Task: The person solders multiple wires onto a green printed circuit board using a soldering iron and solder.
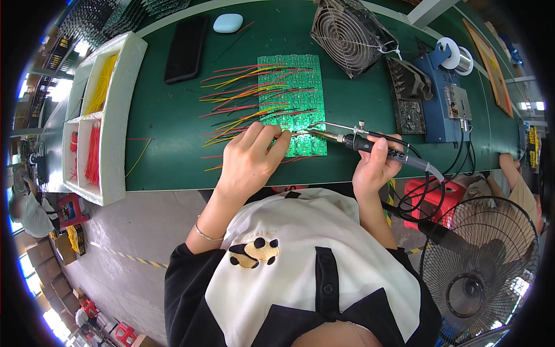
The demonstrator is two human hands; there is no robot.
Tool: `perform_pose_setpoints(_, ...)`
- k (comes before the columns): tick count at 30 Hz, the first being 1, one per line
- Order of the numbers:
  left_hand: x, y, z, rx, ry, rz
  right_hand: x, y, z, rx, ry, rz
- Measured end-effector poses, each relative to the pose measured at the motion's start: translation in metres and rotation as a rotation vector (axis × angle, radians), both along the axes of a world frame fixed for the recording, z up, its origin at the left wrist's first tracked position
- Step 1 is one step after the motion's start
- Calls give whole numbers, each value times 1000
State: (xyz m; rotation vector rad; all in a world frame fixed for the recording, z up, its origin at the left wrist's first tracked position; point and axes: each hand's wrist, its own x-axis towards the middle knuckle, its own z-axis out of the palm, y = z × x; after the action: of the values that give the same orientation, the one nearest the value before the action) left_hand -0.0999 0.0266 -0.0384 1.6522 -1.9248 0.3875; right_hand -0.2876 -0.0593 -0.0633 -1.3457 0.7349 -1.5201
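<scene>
We look down at a green table [162, 124]. Our right hand [376, 165] holds a soldering iron [361, 143], its tip over a green board [321, 110]; our left hand [250, 157] pinches a wire [298, 133] near it. Red, yellow and black leads [245, 89] trail left.

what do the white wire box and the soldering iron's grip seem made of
White wire box: probably foam, matte, judging by its thick, dull walls. Soldering iron's grip: likely plastic or rubber, black and mostly dull; the look leaves open which.
</scene>
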Motion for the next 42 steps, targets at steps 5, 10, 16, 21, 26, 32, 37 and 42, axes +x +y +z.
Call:
perform_pose_setpoints(5, -6, 3, 2, 23, -12, 3, -2, 4, 2, 14, -33, -8)
perform_pose_setpoints(10, -7, -2, 2, 21, -18, 8, 0, 0, 7, 16, -27, -47)
perform_pose_setpoints(16, 0, -3, -1, 21, 20, 15, 11, -7, 7, 62, -136, -150)
perform_pose_setpoints(21, 16, 13, 23, -26, 85, 87, -2, -6, 3, 323, -95, -268)
perform_pose_setpoints(26, 122, 39, 94, -231, -50, 385, -10, -10, 6, 262, -252, -140)
perform_pose_setpoints(32, 413, 71, 127, -15, 100, 900, -1, -3, 13, 274, -262, -185)
perform_pose_setpoints(37, 506, 49, 36, 313, 260, 888, 5, -6, 13, 249, -196, -321)
perform_pose_setpoints(42, 515, 55, 34, 305, 443, 1029, 8, -4, 11, 263, -186, -364)
